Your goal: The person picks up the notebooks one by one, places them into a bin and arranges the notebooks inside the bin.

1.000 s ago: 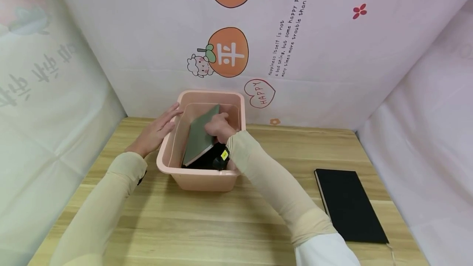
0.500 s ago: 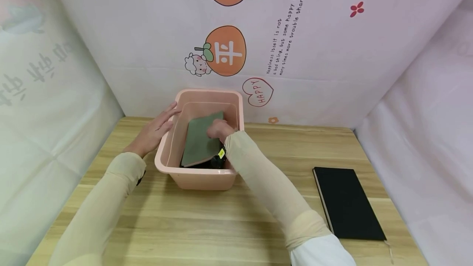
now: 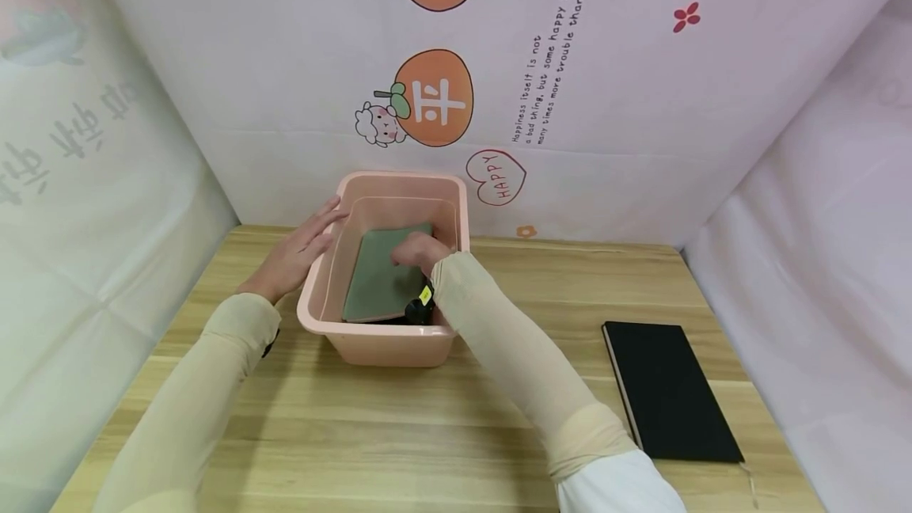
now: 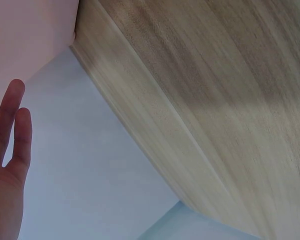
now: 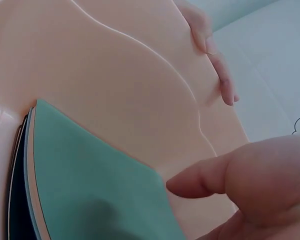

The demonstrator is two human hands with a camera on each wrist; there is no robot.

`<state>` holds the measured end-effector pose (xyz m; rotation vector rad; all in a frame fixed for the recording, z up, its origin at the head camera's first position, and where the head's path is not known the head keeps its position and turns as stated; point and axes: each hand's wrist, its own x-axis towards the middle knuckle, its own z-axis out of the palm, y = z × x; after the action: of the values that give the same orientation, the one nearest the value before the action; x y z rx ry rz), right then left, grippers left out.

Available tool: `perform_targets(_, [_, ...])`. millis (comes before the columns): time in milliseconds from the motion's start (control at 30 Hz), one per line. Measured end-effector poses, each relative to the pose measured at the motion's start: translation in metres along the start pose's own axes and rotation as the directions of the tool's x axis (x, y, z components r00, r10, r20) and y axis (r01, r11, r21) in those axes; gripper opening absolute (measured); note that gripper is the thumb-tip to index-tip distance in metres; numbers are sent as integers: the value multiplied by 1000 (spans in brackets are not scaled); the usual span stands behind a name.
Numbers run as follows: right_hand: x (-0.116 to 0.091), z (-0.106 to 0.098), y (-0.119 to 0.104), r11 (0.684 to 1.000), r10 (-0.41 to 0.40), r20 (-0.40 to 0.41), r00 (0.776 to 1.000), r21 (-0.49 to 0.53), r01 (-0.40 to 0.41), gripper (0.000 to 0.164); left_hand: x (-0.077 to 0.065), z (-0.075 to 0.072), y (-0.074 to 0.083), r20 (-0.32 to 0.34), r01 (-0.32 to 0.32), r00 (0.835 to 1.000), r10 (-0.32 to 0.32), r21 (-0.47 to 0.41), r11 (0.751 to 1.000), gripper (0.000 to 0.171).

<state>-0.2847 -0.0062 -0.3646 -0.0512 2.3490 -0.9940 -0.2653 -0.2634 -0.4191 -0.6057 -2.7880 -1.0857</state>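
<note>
A green notebook point(image 3: 385, 271) lies inside the pink plastic bin point(image 3: 402, 348). In the right wrist view, more books with dark and pale edges point(image 5: 25, 175) are stacked beneath its cover point(image 5: 100, 175). My right hand point(image 3: 419, 250) reaches into the bin over the notebook. Its thumb point(image 5: 197, 180) is stretched out above the cover's edge, and the other fingers are mostly hidden. At the bin's left rim rests my left hand point(image 3: 299, 252), fingers fairly straight. Two of those fingers point(image 4: 22, 135) point up in the left wrist view; fingertips point(image 5: 225, 82) lap over the rim in the right wrist view.
A black notebook point(image 3: 673, 390) with a ribbon lies on the wooden table point(image 3: 356, 434) at the right. Behind the bin stands a white printed backdrop point(image 3: 606, 180), with white side sheets point(image 3: 819, 260) to left and right.
The green notebook has gone from tilted to lying flatter in the bin, covering most of the dark area. My right hand has loosened from its edge; the left hand stays at the rim.
</note>
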Motion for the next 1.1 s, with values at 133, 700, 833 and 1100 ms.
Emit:
perform_targets(133, [0, 2, -1, 997, 10, 7, 1000, 78, -10, 59, 0, -1, 2, -1, -3, 1000, 3, -6, 1000, 48])
perform_targets(700, [-4, 4, 1, 967, -107, -20, 994, 229, 108, 68, -1, 3, 3, -4, 1, 1000, -1, 19, 1000, 49])
perform_targets(833, [-9, 2, 0, 962, -172, -4, 985, 214, 169, 59, -2, 4, 5, -7, -3, 1000, 4, 12, 1000, 49])
perform_targets(1100, [-20, -6, -12, 959, -202, 28, 979, -199, 203, 62, -4, 0, 8, -16, 9, 1000, -9, -13, 1000, 48])
